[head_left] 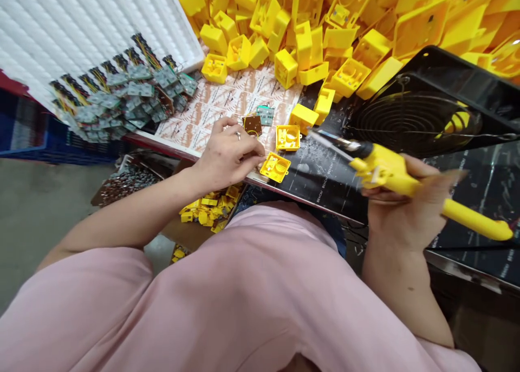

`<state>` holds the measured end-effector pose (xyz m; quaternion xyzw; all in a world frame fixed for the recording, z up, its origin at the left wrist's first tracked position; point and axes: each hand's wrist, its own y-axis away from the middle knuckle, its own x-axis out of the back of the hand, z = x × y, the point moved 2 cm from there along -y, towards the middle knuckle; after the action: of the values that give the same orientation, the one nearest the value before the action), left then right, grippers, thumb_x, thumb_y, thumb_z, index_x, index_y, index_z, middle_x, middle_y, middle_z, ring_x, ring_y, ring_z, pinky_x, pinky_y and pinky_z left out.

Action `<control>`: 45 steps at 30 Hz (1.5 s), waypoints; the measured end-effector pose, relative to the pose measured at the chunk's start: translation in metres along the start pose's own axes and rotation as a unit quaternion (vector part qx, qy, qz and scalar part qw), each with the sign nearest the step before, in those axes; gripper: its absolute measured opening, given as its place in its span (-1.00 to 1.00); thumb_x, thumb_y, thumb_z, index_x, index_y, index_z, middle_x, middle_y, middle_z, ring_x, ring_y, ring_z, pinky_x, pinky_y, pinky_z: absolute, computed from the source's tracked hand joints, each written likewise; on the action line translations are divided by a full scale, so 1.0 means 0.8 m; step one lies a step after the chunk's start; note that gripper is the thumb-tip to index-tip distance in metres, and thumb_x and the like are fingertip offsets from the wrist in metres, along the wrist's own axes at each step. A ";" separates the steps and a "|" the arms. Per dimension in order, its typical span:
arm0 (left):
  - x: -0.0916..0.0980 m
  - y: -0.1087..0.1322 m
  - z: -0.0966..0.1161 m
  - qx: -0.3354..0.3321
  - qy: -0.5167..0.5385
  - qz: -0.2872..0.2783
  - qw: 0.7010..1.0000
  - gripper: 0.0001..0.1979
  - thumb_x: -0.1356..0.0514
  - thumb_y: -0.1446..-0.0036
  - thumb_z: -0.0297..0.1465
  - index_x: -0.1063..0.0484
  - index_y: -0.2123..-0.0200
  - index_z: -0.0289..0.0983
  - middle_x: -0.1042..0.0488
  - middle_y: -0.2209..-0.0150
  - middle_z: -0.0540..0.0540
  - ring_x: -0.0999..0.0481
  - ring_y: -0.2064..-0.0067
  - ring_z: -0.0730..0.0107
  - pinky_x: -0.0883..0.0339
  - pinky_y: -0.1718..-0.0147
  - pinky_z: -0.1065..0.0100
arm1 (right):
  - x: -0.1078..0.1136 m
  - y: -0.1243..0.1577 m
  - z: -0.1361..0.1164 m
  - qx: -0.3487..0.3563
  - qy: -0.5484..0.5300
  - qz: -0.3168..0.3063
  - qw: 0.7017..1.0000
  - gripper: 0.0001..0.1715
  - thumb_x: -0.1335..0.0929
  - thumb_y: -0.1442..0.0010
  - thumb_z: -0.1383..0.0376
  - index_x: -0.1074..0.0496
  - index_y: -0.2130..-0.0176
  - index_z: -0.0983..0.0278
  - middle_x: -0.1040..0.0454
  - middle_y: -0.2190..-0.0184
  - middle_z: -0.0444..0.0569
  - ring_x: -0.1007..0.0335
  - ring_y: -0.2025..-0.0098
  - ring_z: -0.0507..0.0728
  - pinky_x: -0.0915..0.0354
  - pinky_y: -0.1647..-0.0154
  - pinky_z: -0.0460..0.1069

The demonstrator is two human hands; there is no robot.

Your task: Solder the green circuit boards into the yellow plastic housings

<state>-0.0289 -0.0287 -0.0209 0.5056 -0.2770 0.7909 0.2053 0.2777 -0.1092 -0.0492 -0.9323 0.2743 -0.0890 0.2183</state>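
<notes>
My right hand is wrapped round a yellow soldering gun, whose metal tip points left over the black mat. Beside a small open yellow case at the table edge, my left hand has its fingers pinched together; what they hold, if anything, is too small to tell. Another open yellow case sits just behind. A brown circuit board with wires lies behind my left fingers, next to a green board.
Many yellow cases are heaped at the back. A black fan stands at the right. Wired boards are piled at the left by a white foam sheet. Below the table is a box of yellow parts.
</notes>
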 end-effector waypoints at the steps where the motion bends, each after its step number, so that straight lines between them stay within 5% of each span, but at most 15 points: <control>1: 0.000 0.002 -0.001 0.001 0.007 -0.004 1.000 -0.76 -0.16 -0.39 -0.27 -0.61 0.29 -0.14 -0.66 0.34 0.00 -0.56 0.23 0.25 -0.31 -0.24 -0.05 | 0.002 0.005 -0.009 0.016 0.023 0.001 1.000 -0.69 -0.42 -0.42 -0.03 -0.69 0.15 0.07 -0.60 0.43 -0.08 -0.48 0.57 0.14 -0.38 0.66 0.04; 2: 0.000 0.003 -0.002 -0.001 0.009 -0.006 1.000 -0.75 -0.16 -0.39 -0.28 -0.61 0.30 -0.14 -0.66 0.35 -0.01 -0.56 0.23 0.25 -0.31 -0.23 -0.05 | 0.004 0.011 -0.019 0.042 0.049 -0.019 0.998 -0.81 -0.50 -0.36 0.10 -0.70 0.09 0.09 -0.66 0.34 -0.07 -0.53 0.52 0.14 -0.41 0.62 0.03; 4: -0.001 0.005 0.001 -0.012 0.006 -0.008 1.000 -0.71 -0.13 -0.40 -0.31 -0.62 0.32 -0.15 -0.66 0.36 -0.02 -0.56 0.23 0.25 -0.31 -0.23 -0.07 | 0.009 0.019 -0.042 0.119 0.060 -0.106 0.985 -0.65 -0.56 -0.25 0.26 -0.66 -0.04 0.09 -0.70 0.30 -0.10 -0.58 0.47 0.13 -0.46 0.59 0.01; 7: -0.004 0.007 0.007 -0.023 -0.008 -0.015 1.000 -0.68 -0.09 -0.39 -0.34 -0.63 0.33 -0.15 -0.63 0.39 -0.02 -0.55 0.23 0.26 -0.29 -0.24 -0.09 | 0.011 0.022 -0.068 0.194 0.073 -0.270 0.940 -0.60 -0.56 -0.19 0.40 -0.61 0.00 0.07 -0.68 0.37 -0.16 -0.62 0.45 0.14 -0.54 0.54 0.00; 9: -0.005 0.006 0.011 -0.031 -0.021 -0.023 0.999 -0.68 -0.09 -0.37 -0.34 -0.63 0.35 -0.16 -0.61 0.40 -0.03 -0.54 0.25 0.27 -0.29 -0.23 -0.10 | 0.009 0.018 -0.077 0.226 0.089 -0.315 0.917 -0.66 -0.52 -0.23 0.43 -0.57 0.04 0.08 -0.67 0.40 -0.16 -0.62 0.46 0.14 -0.58 0.52 0.01; 16: -0.008 -0.005 0.022 -0.063 -0.093 -0.047 0.993 -0.62 -0.02 -0.36 -0.37 -0.57 0.42 -0.20 -0.55 0.48 -0.06 -0.54 0.25 0.19 -0.33 -0.18 -0.17 | -0.006 0.016 -0.086 0.286 0.136 -0.347 0.883 -0.63 -0.51 -0.31 0.35 -0.50 -0.09 0.23 -0.71 0.35 -0.06 -0.69 0.42 0.13 -0.67 0.30 -0.08; 26: -0.010 -0.006 0.025 -0.064 -0.134 -0.040 0.988 -0.62 -0.02 -0.33 -0.35 -0.56 0.44 -0.22 -0.54 0.47 -0.09 -0.53 0.26 0.18 -0.40 -0.14 -0.13 | -0.010 0.020 -0.086 0.255 0.134 -0.369 0.884 -0.91 -0.48 -0.37 0.31 -0.49 0.20 0.21 -0.67 0.41 -0.07 -0.66 0.43 0.07 -0.63 0.31 -0.11; 34: -0.013 -0.005 0.026 -0.072 -0.141 -0.023 0.987 -0.65 -0.05 -0.30 -0.34 -0.58 0.42 -0.25 -0.52 0.49 -0.10 -0.51 0.28 0.17 -0.42 -0.09 -0.06 | -0.015 0.018 -0.105 0.281 0.154 -0.397 0.860 -0.72 -0.57 -0.20 0.51 -0.46 0.20 0.29 -0.68 0.32 0.01 -0.68 0.29 0.08 -0.62 0.19 -0.05; 38: -0.014 -0.005 0.027 -0.077 -0.157 -0.017 0.984 -0.65 -0.05 -0.30 -0.36 -0.58 0.44 -0.25 -0.51 0.50 -0.09 -0.51 0.29 0.18 -0.43 -0.07 -0.05 | -0.001 0.011 -0.112 0.287 0.160 -0.407 0.852 -0.90 -0.47 -0.38 0.41 -0.49 0.21 0.27 -0.66 0.33 -0.01 -0.67 0.27 0.04 -0.60 0.12 -0.08; 45: -0.015 -0.005 0.027 -0.075 -0.170 -0.020 0.982 -0.63 -0.03 -0.31 -0.35 -0.56 0.46 -0.24 -0.53 0.49 -0.10 -0.51 0.30 0.18 -0.44 -0.03 -0.03 | -0.007 0.005 -0.106 0.305 0.186 -0.410 0.839 -0.75 -0.39 -0.48 0.34 -0.45 0.31 0.24 -0.64 0.41 -0.05 -0.63 0.37 -0.01 -0.57 0.26 -0.14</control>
<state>-0.0065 -0.0404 -0.0238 0.6211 -0.3561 0.6663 0.2086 0.2466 -0.1394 0.0237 -0.8117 -0.1386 -0.4214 0.3800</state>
